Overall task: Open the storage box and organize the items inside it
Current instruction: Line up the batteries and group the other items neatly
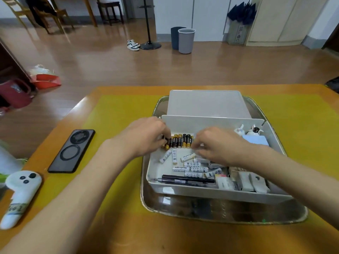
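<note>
both forearms reach into storage box (183, 189); left hand (145, 136), right hand (218, 143) grip pinching black batteries (180, 141); phone (72, 151) left.

Both bare forearms reach forward from the near edge and converge, the left hand (145, 136) palm-down with fingers curled at its far right tip, the right hand (218, 145) palm-down just right of it, fingers bent leftward, the hands near but apart.
</note>
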